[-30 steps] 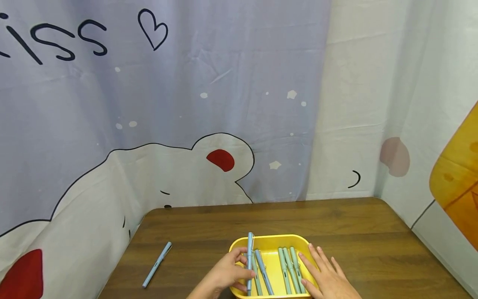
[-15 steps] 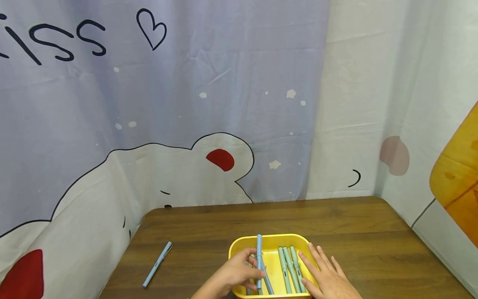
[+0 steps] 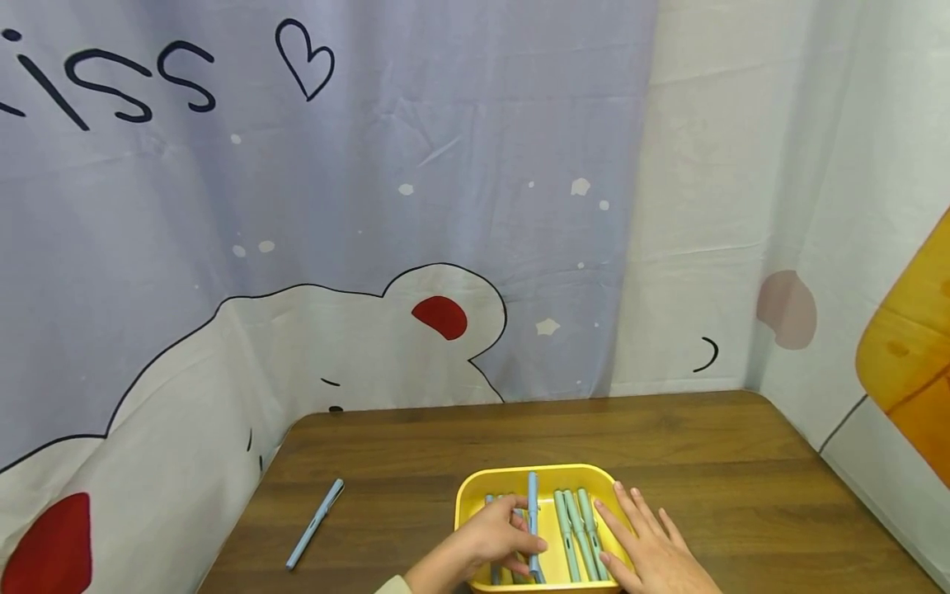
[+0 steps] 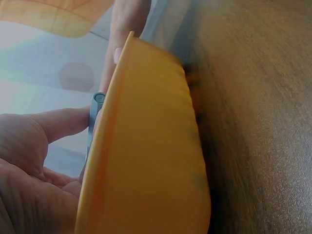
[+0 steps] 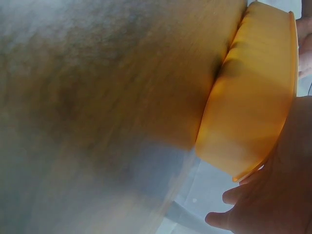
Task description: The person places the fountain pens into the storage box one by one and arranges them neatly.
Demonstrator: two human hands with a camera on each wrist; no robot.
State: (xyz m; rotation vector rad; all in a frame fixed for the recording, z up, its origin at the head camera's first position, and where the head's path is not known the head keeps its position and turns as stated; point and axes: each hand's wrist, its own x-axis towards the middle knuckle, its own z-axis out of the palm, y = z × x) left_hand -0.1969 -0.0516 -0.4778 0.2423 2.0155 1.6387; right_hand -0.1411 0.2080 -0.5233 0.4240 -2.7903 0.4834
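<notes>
My left hand (image 3: pixel 499 536) pinches a blue capped pen (image 3: pixel 533 516) between thumb and fingers, inside the yellow tray (image 3: pixel 475 478). In the left wrist view the end of that pen (image 4: pixel 97 100) pokes up by the tray wall (image 4: pixel 146 131). Under and beside this hand lie blue and green pens, partly hidden. Three green pens (image 3: pixel 576 532) lie side by side in the tray's right half. Fingers spread, my right hand (image 3: pixel 656 553) rests on the tray's right rim; the right wrist view shows it (image 5: pixel 278 195) against the outer wall.
Another blue pen (image 3: pixel 315 524) lies slanted on the wooden table (image 3: pixel 401 462), left of the tray. Behind the table hangs a printed curtain (image 3: pixel 356 206), which also runs along both sides.
Holding the blue pen, my left hand has moved right across the tray, from its left edge toward the middle. A blue pen at the left has come into view. My right hand stays put.
</notes>
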